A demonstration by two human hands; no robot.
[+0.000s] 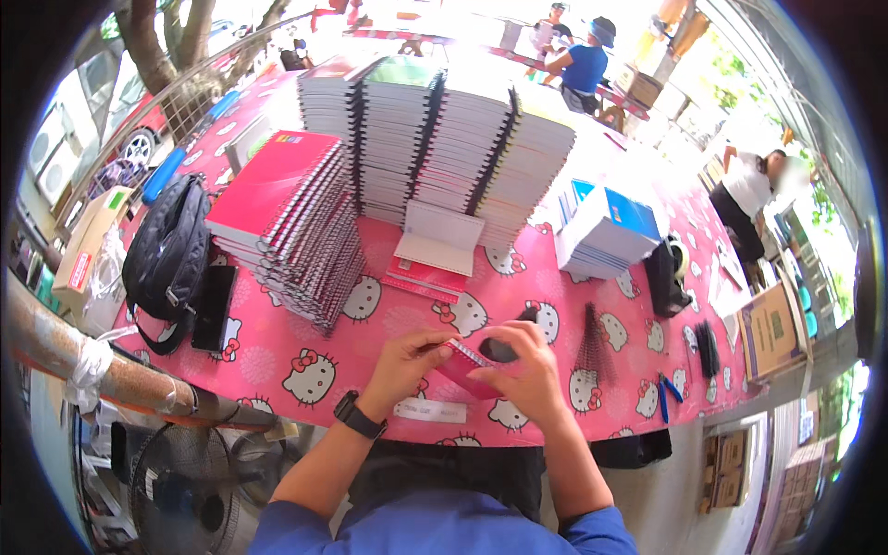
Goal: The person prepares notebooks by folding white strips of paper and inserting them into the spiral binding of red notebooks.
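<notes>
A small red spiral notebook (467, 370) is held tilted over the near edge of the table. My left hand (413, 363) pinches the upper left end of its bound edge. On the other side, my right hand (529, 368) grips the notebook with thumb and curled fingers. A dark rounded object (499, 350) lies just behind my right hand, partly covered by it. Beyond my hands sits a small pile of red notebooks (424, 280), topped by a white-paged one (442, 231) standing partly open. A white printed strip (430, 411) lies below my left hand.
Tall stacks of spiral notebooks (398, 139) and a red-covered stack (287, 203) rise behind. Blue-covered books (606, 231), a tape dispenser (668, 277), black wire coils (594, 347) and blue pliers (668, 398) are right. A backpack (169, 245) and phone (215, 308) are left. People work farther off.
</notes>
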